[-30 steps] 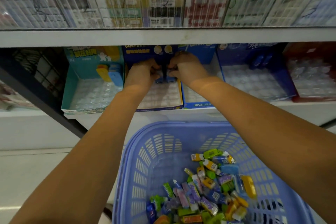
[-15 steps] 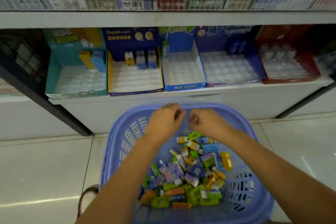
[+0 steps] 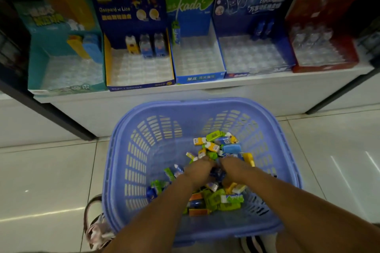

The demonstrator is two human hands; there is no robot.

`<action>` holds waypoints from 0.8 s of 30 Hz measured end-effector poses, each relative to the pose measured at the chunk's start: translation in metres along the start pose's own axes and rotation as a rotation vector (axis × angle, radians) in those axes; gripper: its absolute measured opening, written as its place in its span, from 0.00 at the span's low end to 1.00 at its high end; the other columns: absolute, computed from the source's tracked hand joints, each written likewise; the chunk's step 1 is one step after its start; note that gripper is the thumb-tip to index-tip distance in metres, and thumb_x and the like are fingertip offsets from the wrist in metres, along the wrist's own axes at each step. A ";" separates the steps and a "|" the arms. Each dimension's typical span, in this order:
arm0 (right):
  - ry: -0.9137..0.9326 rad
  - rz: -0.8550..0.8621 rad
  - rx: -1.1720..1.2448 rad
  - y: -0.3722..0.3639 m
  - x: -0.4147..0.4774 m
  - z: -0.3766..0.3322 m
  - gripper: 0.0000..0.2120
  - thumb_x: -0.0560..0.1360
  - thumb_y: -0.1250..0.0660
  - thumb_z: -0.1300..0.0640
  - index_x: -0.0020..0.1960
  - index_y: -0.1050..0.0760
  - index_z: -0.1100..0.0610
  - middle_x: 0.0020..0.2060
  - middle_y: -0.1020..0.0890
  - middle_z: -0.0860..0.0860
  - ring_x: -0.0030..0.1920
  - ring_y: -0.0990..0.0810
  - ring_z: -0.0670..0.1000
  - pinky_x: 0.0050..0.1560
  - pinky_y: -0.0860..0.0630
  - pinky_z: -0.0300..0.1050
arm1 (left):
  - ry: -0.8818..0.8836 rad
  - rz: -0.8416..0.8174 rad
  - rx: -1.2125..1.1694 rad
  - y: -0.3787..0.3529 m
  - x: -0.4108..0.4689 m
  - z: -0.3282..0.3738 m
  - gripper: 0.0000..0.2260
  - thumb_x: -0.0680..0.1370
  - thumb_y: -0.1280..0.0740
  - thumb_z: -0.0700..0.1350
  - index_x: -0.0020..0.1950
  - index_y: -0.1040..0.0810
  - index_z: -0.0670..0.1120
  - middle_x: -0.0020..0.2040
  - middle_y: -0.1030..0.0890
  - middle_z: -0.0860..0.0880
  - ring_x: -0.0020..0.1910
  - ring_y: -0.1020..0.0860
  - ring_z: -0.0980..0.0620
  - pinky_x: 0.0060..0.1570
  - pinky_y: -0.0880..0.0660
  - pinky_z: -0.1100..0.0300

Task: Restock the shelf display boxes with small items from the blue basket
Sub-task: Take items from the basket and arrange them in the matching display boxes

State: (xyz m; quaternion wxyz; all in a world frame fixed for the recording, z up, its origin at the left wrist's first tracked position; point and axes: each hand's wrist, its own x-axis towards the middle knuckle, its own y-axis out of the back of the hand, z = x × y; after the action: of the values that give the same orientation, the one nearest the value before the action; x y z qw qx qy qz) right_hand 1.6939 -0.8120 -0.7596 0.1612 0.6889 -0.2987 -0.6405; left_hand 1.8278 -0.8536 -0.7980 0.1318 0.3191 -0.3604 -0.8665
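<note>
Barely begun: five display boxes [image 3: 141, 68] on shelf [image 3: 205, 88] held few items each. Blue basket [image 3: 205, 107] on floor, small items [image 3: 213, 146] piled inside. Both hands [image 3: 200, 171] together in pile; grip hidden, cannot tell.

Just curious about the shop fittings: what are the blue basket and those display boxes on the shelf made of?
The blue basket looks like moulded plastic: one smooth colour, slotted walls, a thick rolled rim. The display boxes, such as the dark blue one, look like printed cardboard with folded edges; their clear, shiny dimpled tray liners are probably thin plastic.
</note>
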 end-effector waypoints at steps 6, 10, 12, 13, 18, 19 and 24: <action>-0.123 -0.035 0.071 0.032 -0.017 0.016 0.12 0.72 0.29 0.56 0.37 0.31 0.58 0.29 0.32 0.52 0.29 0.33 0.48 0.34 0.32 0.41 | 0.080 0.092 -0.205 -0.001 0.008 -0.006 0.13 0.72 0.28 0.45 0.54 0.21 0.41 0.57 0.26 0.39 0.52 0.24 0.40 0.50 0.27 0.54; -0.098 -0.024 0.704 0.059 -0.042 0.026 0.10 0.74 0.33 0.67 0.53 0.30 0.60 0.41 0.26 0.59 0.36 0.23 0.53 0.39 0.26 0.45 | 0.240 0.072 -0.958 0.041 0.000 0.003 0.02 0.74 0.30 0.38 0.43 0.22 0.41 0.38 0.22 0.40 0.37 0.23 0.45 0.41 0.26 0.54; -0.005 -0.020 1.085 0.071 -0.054 0.022 0.18 0.75 0.36 0.70 0.62 0.35 0.60 0.50 0.25 0.58 0.45 0.19 0.56 0.46 0.22 0.47 | 0.242 0.024 -1.307 0.071 -0.011 0.007 0.05 0.76 0.34 0.37 0.40 0.23 0.43 0.33 0.21 0.45 0.33 0.20 0.48 0.39 0.22 0.56; 0.063 0.001 1.214 0.076 -0.058 0.019 0.20 0.75 0.36 0.71 0.64 0.35 0.59 0.52 0.25 0.56 0.45 0.19 0.55 0.47 0.22 0.47 | 0.226 0.026 -1.421 0.086 -0.019 0.009 0.05 0.78 0.36 0.37 0.42 0.23 0.42 0.34 0.19 0.46 0.34 0.18 0.49 0.39 0.20 0.57; 0.431 0.113 1.494 0.118 -0.079 -0.007 0.19 0.75 0.39 0.71 0.63 0.28 0.56 0.40 0.22 0.52 0.34 0.25 0.47 0.36 0.26 0.37 | 0.114 0.208 -1.528 0.161 -0.063 0.010 0.08 0.80 0.40 0.38 0.48 0.21 0.42 0.40 0.20 0.47 0.30 0.20 0.55 0.29 0.22 0.64; 0.480 0.137 1.545 0.128 -0.082 -0.014 0.17 0.75 0.39 0.70 0.60 0.27 0.57 0.38 0.24 0.51 0.33 0.26 0.46 0.35 0.27 0.36 | 0.086 0.246 -1.513 0.174 -0.071 0.009 0.07 0.80 0.39 0.37 0.48 0.21 0.43 0.40 0.20 0.48 0.29 0.21 0.56 0.28 0.24 0.65; 0.559 0.179 1.712 0.181 -0.087 -0.048 0.14 0.73 0.36 0.47 0.48 0.26 0.58 0.31 0.30 0.48 0.28 0.33 0.45 0.30 0.33 0.36 | 0.019 0.594 -1.242 0.229 -0.097 0.003 0.05 0.78 0.35 0.39 0.51 0.21 0.42 0.38 0.21 0.48 0.28 0.25 0.58 0.29 0.28 0.68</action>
State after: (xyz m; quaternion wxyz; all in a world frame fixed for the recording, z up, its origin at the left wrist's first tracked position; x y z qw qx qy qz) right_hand 1.7033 -0.9053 -0.5754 -0.2907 0.6778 -0.6753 0.0063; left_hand 1.8990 -0.9687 -0.5894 0.5254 0.0798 0.1320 -0.8367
